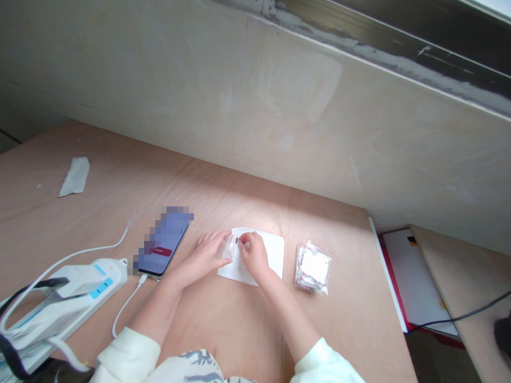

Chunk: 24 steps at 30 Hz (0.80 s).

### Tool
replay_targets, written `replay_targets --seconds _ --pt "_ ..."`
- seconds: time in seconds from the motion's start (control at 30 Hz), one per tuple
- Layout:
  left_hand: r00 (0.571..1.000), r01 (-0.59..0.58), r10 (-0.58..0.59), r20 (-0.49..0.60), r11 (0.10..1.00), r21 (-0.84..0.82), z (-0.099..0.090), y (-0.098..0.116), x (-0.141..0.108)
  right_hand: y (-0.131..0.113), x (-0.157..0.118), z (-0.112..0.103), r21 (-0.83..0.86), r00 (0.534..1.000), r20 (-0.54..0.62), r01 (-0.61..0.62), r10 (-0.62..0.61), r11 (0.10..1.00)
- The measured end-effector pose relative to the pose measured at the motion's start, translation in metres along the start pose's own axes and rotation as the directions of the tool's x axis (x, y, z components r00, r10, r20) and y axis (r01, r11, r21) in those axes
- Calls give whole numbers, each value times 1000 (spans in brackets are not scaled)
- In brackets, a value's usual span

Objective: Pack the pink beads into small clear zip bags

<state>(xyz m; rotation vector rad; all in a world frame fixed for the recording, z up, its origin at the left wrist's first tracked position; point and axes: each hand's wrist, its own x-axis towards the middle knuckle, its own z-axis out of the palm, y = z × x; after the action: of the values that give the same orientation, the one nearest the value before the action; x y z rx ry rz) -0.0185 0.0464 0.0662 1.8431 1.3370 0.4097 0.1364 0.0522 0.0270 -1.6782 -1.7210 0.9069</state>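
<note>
Right on the white paper (pixel 271 260), I'm pinching the small clear zip bag (pixel 233 248) between both hands: right hand (pixel 254 255) clenched at its right edge, left hand (pixel 208 256) closed at its left. Its long axis is unclear.
</note>
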Motion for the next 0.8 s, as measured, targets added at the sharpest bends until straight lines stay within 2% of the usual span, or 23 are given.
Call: replay_targets --seconds 0.1,0.27,0.4,0.53,0.7,0.8 --pt "1000 -5 5 -7 1000 2 0 -2 -1 -4 -2 -4 32 1000 -1 -6 6 999" --pt "1000 -18 18 -7 1000 3 3 -4 1 -19 -8 -12 203 998 69 -11 -3 979" --pt "1000 1 -1 -14 1000 -2 4 -6 1 -14 -3 -2 67 997 -52 -50 53 997" --pt "999 20 -20 -30 1000 -7 3 -8 1 -8 4 9 -81 998 -32 -47 45 996" --pt "999 27 -27 -43 999 -21 1 -6 1 -18 -2 -3 6 998 -65 -17 17 1000" --pt "997 38 -41 -70 998 -47 5 -1 3 -30 -15 -15 90 1000 -25 -9 11 996"
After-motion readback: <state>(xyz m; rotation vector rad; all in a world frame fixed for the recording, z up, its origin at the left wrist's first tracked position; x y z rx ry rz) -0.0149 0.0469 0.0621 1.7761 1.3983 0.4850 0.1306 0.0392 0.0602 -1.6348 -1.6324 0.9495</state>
